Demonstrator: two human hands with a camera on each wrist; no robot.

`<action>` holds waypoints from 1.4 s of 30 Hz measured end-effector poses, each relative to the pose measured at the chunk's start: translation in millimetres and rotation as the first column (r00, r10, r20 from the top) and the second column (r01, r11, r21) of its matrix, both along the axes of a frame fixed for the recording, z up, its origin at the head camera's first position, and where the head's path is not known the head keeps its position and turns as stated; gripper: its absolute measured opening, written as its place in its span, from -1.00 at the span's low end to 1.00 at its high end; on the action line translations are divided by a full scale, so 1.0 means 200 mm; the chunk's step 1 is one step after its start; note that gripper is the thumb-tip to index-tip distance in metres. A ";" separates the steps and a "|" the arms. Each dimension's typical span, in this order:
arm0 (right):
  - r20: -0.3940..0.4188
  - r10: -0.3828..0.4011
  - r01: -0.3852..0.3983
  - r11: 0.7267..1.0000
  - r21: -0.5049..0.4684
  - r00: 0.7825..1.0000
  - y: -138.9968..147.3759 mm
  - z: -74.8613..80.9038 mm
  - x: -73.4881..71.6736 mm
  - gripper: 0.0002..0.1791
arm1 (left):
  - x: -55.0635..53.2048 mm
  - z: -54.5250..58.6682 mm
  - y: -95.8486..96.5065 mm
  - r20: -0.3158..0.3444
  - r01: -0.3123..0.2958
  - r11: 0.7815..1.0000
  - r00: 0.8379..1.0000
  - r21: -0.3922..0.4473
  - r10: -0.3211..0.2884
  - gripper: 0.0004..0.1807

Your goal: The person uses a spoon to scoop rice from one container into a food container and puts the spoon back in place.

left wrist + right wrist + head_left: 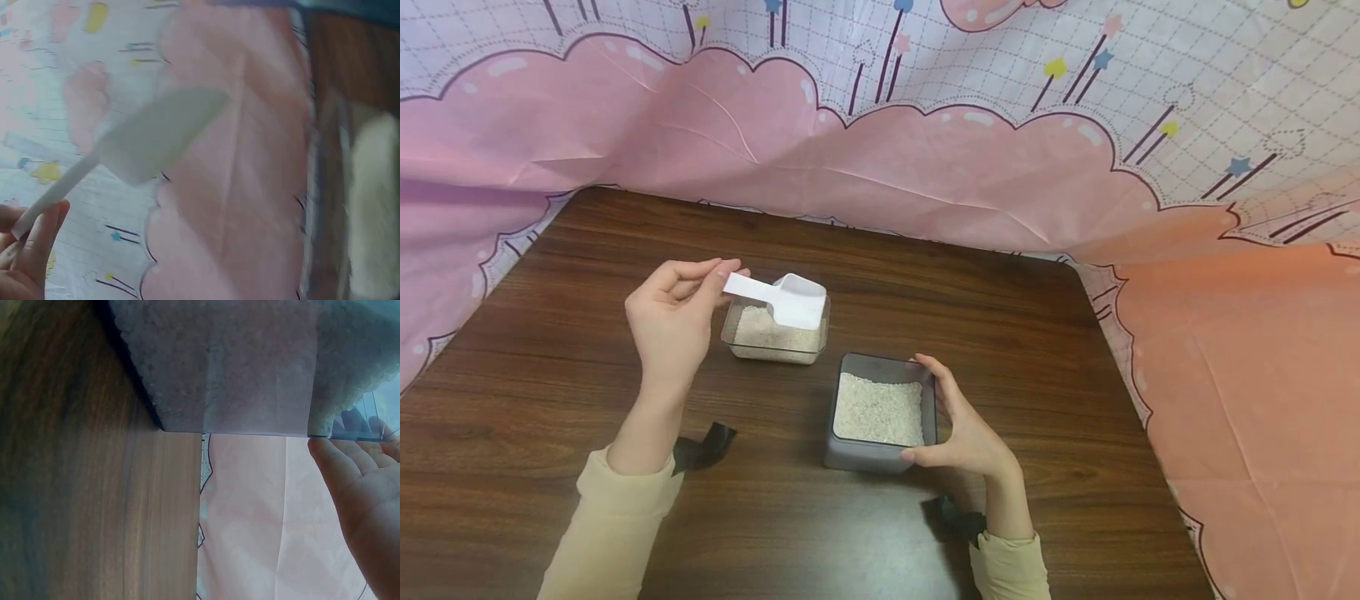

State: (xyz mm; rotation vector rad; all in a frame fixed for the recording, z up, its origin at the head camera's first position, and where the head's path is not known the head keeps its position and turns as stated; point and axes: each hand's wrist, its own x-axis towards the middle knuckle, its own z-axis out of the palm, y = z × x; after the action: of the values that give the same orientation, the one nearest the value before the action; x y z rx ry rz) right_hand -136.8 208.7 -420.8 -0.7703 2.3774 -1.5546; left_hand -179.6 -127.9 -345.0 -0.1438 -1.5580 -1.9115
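My left hand (673, 312) pinches the handle of a white plastic scoop (801, 307) between thumb and fingers. The scoop hangs tilted above a small clear rectangular box (772, 357), which holds pale granules (760, 327). Whether anything lies inside the scoop cannot be told. With thumb and fingers on either side of its right edge, my right hand (973, 437) holds a square, see-through grey container (868, 456) that stands on the table. More pale granules (880, 412) fill much of it, and the right wrist view shows them through its wall (256, 375).
Both containers stand on a dark wood table (1030, 350), the clear box farther back and to the left. A patterned pink curtain (880, 167) hangs behind and to the sides. Black straps (703, 448) show by both wrists.
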 end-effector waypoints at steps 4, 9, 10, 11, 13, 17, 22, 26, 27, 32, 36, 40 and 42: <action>-0.001 -0.004 0.004 1.000 0.001 1.000 0.00 0.00 0.00 0.26 | 0.02 0.04 0.00 0.027 0.134 0.953 0.989 0.272 -0.146 -0.90; 0.000 -0.007 0.007 1.000 0.006 1.000 0.00 0.01 0.00 0.25 | 0.03 0.04 0.02 0.060 0.227 0.895 0.961 0.385 -0.270 -0.93; 0.000 -0.007 0.007 1.000 0.006 1.000 0.00 0.01 0.00 0.25 | 0.02 0.04 0.03 0.072 0.236 0.894 0.956 0.382 -0.283 -0.93; 0.001 -0.008 0.008 1.000 0.007 1.000 0.00 0.01 0.00 0.25 | 0.02 0.04 0.04 0.082 0.242 0.896 0.953 0.371 -0.291 -0.95; 0.002 -0.007 0.007 1.000 0.007 1.000 0.00 0.01 0.00 0.25 | 0.02 0.04 0.06 0.107 0.252 0.905 0.947 0.344 -0.304 -0.95; 0.003 -0.006 0.006 1.000 0.002 1.000 0.00 0.01 -0.01 0.25 | 0.03 0.04 0.11 0.154 0.276 0.926 0.934 0.257 -0.321 -0.93; 0.004 -0.012 0.013 1.000 -0.004 1.000 0.00 0.01 -0.01 0.26 | 0.04 0.07 0.18 0.187 0.343 0.931 0.914 0.124 -0.361 -0.89; 0.004 -0.019 0.019 1.000 -0.001 1.000 0.00 0.01 -0.01 0.25 | 0.05 0.08 0.22 0.234 0.389 0.921 0.896 -0.010 -0.377 -0.86; 0.003 -0.018 0.018 1.000 -0.001 1.000 0.00 0.01 -0.01 0.25 | 0.06 0.07 0.23 0.246 0.397 0.917 0.893 -0.040 -0.376 -0.85; 0.006 -0.018 0.018 1.000 0.008 1.000 0.00 0.00 -0.01 0.25 | 0.08 0.06 0.28 0.311 0.413 0.895 0.884 -0.170 -0.349 -0.88; 0.012 -0.023 0.023 1.000 0.012 1.000 0.00 0.00 0.00 0.25 | 0.10 0.04 0.32 0.333 0.418 0.880 0.882 -0.225 -0.334 -0.90; 0.007 -0.020 0.020 1.000 0.005 1.000 0.00 0.00 0.00 0.26 | 0.10 0.02 0.36 0.327 0.419 0.866 0.887 -0.271 -0.327 -0.92; 0.004 -0.019 0.019 1.000 0.003 1.000 0.00 0.00 0.00 0.26 | 0.10 0.00 0.37 0.330 0.421 0.860 0.887 -0.290 -0.323 -0.93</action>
State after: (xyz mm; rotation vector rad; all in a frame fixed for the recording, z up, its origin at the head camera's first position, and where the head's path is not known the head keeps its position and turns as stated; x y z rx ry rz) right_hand -137.4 208.1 -420.0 -0.7450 2.3907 -1.5580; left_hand -159.7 -54.3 -344.3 -0.3829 -2.1934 -1.9789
